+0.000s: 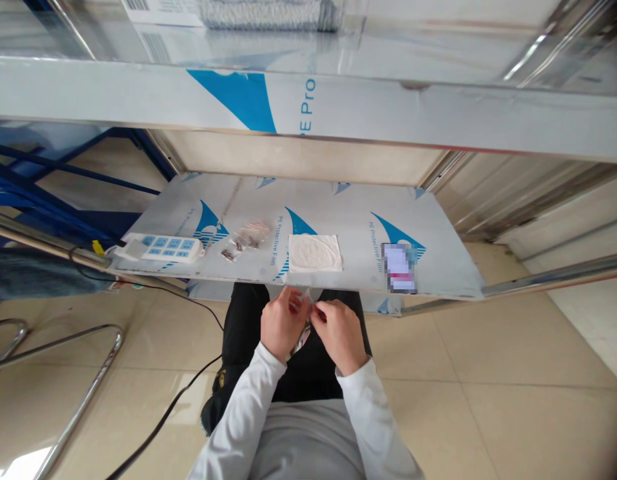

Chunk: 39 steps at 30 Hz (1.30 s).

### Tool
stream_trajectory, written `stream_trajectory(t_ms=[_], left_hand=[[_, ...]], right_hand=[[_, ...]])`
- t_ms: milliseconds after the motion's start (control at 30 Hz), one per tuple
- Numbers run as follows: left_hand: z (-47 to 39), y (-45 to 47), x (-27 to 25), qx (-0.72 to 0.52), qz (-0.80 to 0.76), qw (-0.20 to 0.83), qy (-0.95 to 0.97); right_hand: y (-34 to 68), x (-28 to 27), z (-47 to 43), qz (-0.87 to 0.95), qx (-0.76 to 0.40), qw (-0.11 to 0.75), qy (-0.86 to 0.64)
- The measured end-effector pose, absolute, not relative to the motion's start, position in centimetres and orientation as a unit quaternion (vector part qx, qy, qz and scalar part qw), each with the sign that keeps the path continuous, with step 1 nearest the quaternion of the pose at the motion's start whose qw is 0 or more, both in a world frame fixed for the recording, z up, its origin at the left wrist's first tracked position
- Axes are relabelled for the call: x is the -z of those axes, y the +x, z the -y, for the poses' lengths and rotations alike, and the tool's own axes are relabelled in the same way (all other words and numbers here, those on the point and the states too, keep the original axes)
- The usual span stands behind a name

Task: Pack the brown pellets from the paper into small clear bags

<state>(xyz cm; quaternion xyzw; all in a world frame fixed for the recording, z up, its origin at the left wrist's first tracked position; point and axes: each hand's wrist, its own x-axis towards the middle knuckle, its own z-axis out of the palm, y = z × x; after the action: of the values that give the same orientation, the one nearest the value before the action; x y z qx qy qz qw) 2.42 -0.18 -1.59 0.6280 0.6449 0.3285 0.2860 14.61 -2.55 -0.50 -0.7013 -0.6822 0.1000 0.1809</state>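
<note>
Above my lap, just in front of the shelf edge, my left hand and my right hand meet with fingers pinched. Between them is a small clear plastic bag, its top end poking up past the fingertips. Something dark and pinkish shows through its lower part, too small to make out. A folded white cloth lies flat on the shelf right beyond my hands. To its left are several small clear bags with brown and pinkish bits inside.
A white power strip sits at the left of the film-covered metal shelf, its black cable running to the floor. A blurred phone lies at the right. An upper shelf crosses above. A metal chair frame stands left.
</note>
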Motion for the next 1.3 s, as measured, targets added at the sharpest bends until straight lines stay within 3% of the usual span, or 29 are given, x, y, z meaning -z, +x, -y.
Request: stream_trajectory(t_ms=[200,333,400,600,800,900,967,1133,1300], left_hand=[[-0.7,1.9,1.3,-0.293,-0.653,0.226,0.661],[-1.2,0.9,0.5,-0.320,-0.638,0.298,0.634],[-1.5,0.6,0.1,-0.336,-0.627,0.350,0.609],[-1.7,0.8,-0.3,-0.364,-0.578,0.474,0.556],[-2.0,1.3,-1.7,-0.373,-0.591,0.399,0.593],[-2.4,1.1,-1.6,-0.407,-0.573,0.411,0.581],[-2.6,0.3,-0.5,-0.428,-0.565,0.444,0.548],[-2.1,-2.4,5.0,-0.430,-0.604,0.489,0.459],[-1.3,-4.0,9.1,-0.393,-0.631,0.494,0.452]], right_hand=[[15.6,0.6,2.9,0.613,-0.131,0.234,-0.743],[17.1,1.1,2.5,0.650,-0.194,0.379,-0.629],[17.5,1.6,1.9,0.675,-0.244,0.411,-0.562],[17.6,2.0,-0.4,0.687,-0.417,0.388,-0.452],[18.1,2.6,-0.9,0.631,-0.459,0.410,-0.472],[19.1,3.1,-2.5,0.636,-0.432,0.413,-0.487],[20.1,3.3,-4.9,0.674,-0.369,0.365,-0.526],[22.3,2.8,-13.5,0.777,-0.171,0.055,-0.603],[21.2,2.7,-18.7,0.796,-0.092,-0.106,-0.589]])
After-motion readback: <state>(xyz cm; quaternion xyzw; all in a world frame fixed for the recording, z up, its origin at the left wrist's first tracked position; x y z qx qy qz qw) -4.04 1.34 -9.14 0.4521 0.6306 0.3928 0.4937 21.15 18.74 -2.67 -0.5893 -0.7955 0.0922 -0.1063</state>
